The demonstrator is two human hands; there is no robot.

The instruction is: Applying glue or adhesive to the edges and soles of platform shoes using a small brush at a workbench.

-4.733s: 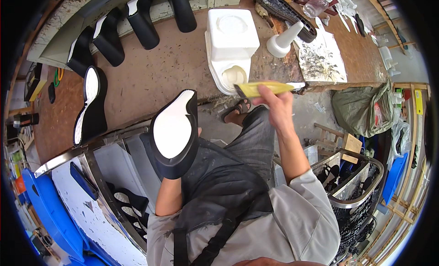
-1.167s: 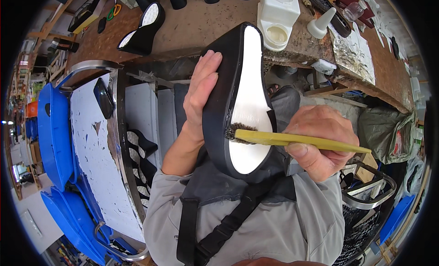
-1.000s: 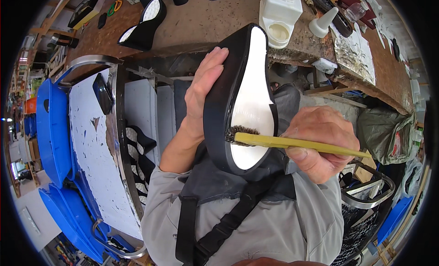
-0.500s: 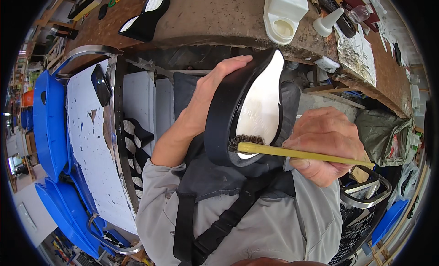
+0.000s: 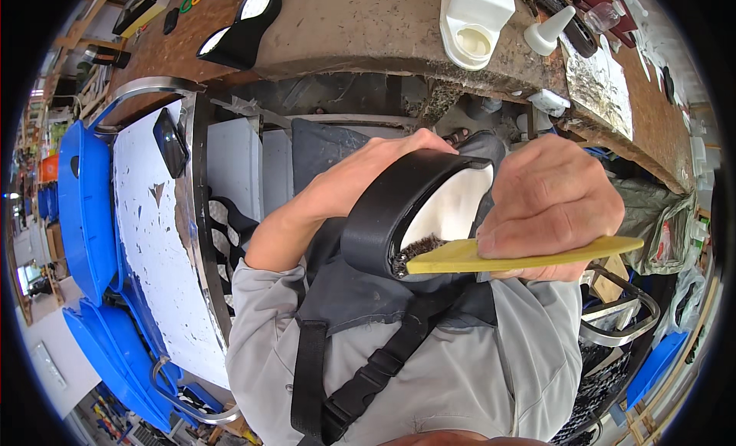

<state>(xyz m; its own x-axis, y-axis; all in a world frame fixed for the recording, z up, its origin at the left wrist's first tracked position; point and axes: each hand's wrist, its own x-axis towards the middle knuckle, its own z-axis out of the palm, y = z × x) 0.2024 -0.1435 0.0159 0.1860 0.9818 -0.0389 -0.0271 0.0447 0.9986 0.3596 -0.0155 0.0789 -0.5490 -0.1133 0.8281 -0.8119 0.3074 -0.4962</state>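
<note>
My left hand [image 5: 402, 148] is closed round the far side of a black shoe piece [image 5: 376, 212], its fingers partly hidden behind it. The piece is tilted over my lap, with its white sole-shaped face [image 5: 447, 204] turned toward my right. My right hand [image 5: 553, 204] grips the flat yellow handle of a brush [image 5: 452, 259]. The brush's dark bristles touch the near end of the white face, along the black rim. That end of the rim looks dark and wet.
A worn brown workbench [image 5: 353, 32] runs across the far side, bearing a white glue container [image 5: 477, 20], a white nozzle [image 5: 549, 33] and another black-and-white shoe piece [image 5: 244, 36]. At left, a phone [image 5: 169, 143] lies on a chipped white board [image 5: 149, 208] beside blue chairs [image 5: 83, 208].
The shoe piece has tipped and come lower, so less of its white face shows. My right hand has rolled the brush, showing the handle's broad side. The bristles remain near the same end.
</note>
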